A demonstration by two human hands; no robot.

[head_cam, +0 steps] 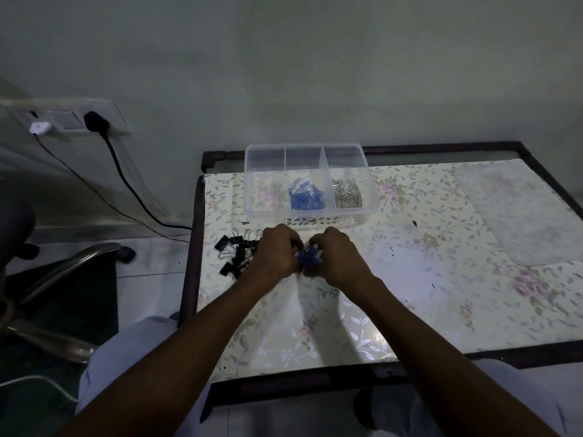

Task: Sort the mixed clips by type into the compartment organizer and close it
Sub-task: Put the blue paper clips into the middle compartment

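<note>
Both hands, left hand (277,250) and right hand (334,252), are bunching up loose blue paper clips (308,259); they're light and slippery, so I'm cupping from underneath.

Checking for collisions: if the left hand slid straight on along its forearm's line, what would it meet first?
Probably the organizer's near wall, about at the blue paper clips' compartment. The left hand holds blue clips; depth is uncertain.

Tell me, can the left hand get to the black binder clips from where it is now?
Probably yes. The black binder clips lie loose on the table just left of the left hand, nothing between them. But both hands are busy gathering the blue paper clips, so it would need to let go first.
</note>
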